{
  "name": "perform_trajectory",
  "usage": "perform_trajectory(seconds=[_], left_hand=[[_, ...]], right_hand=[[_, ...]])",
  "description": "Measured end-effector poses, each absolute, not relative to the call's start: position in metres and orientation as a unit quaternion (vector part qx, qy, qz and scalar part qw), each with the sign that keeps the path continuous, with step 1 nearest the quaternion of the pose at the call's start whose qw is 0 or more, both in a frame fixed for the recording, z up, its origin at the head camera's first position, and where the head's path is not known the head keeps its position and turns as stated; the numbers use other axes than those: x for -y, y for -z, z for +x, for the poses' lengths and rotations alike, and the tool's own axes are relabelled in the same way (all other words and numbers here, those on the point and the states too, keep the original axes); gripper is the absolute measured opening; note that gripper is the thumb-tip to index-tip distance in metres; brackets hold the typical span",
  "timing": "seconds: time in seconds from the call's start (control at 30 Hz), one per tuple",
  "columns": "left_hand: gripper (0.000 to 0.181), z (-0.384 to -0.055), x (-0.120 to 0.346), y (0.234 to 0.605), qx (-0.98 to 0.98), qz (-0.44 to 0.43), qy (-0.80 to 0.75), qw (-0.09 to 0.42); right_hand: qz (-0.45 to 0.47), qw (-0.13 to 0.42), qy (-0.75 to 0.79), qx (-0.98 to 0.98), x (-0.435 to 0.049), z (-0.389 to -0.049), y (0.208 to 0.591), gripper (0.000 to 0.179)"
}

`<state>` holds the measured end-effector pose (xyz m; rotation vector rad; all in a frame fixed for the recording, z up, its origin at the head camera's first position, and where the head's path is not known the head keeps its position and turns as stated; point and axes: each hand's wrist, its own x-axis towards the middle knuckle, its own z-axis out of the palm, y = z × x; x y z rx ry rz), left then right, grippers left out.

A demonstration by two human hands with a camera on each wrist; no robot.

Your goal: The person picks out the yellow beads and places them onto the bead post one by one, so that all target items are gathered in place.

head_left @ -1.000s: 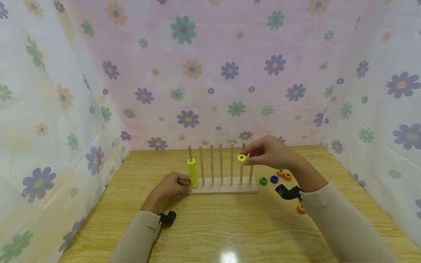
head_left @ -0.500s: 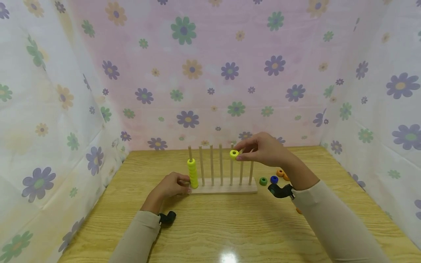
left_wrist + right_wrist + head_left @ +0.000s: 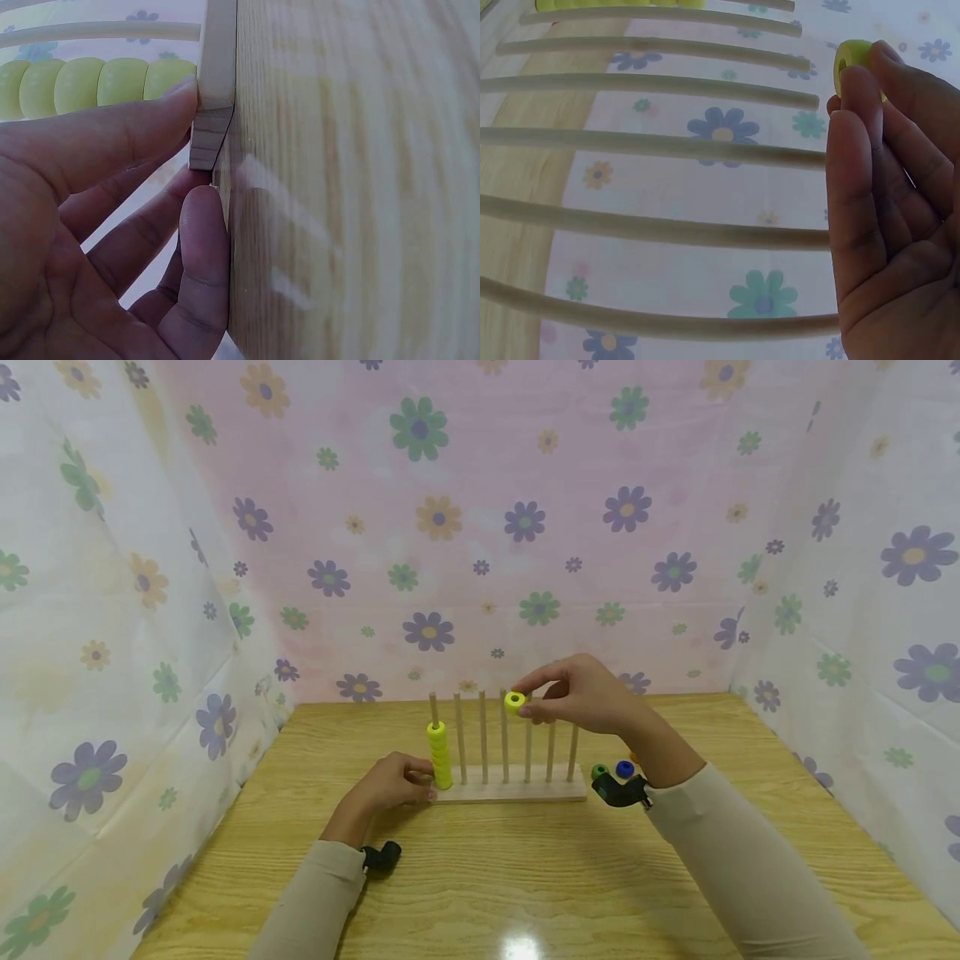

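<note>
A wooden peg rack [image 3: 517, 792] with a row of upright pegs stands on the table. Its leftmost peg carries a stack of yellow beads [image 3: 440, 758]. At that end my left hand [image 3: 392, 779] grips the base, thumb on the top face beside the lowest bead; the left wrist view shows the thumb and fingers around the base end [image 3: 212, 135]. My right hand [image 3: 592, 697] pinches a single yellow bead [image 3: 859, 52] between thumb and fingers. In the head view this bead is up near the peg tops, in front of the middle pegs and apart from the stack.
Right of the rack lie a blue bead [image 3: 626, 769] and a green bead [image 3: 599, 771], the green one partly behind the black wrist camera [image 3: 621, 791]. An orange bead [image 3: 633, 757] is mostly hidden by the right wrist. Flowered cloth [image 3: 480, 527] walls the table's back and sides.
My right hand has moved left and slightly upward with the yellow bead, passing along the peg tops. Its arm now covers most of the orange beads. My left hand has stayed put.
</note>
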<state>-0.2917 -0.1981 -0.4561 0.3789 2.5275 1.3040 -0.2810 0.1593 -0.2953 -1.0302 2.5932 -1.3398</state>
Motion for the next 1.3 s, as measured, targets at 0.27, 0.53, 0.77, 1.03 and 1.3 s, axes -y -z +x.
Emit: perform_trajectory(seconds=[0.27,0.53,0.77,1.03,1.3], left_hand=[[0.04,-0.293,0.198,0.458,-0.872,0.135,-0.451,0.135],[0.04,-0.293,0.198,0.458,-0.872,0.141,-0.449,0.133],[0.04,-0.294,0.198,0.458,-0.874,0.137,-0.446,0.133],[0.04,-0.295,0.198,0.459,-0.875,0.129,-0.446,0.135],[0.041,-0.293,0.199,0.458,-0.875,0.129,-0.448,0.134]], right_hand=[[-0.317,0.03,0.463,-0.827,-0.145,-0.28,0.292,0.027],[-0.304,0.027,0.488,-0.818,-0.128,-0.283,0.294,0.028],[-0.312,0.021,0.495,-0.81,-0.116,-0.285,0.295,0.027],[-0.309,0.017,0.503,-0.807,-0.102,-0.283,0.294,0.027],[-0.303,-0.005,0.507,-0.807,-0.089,-0.283,0.295,0.027]])
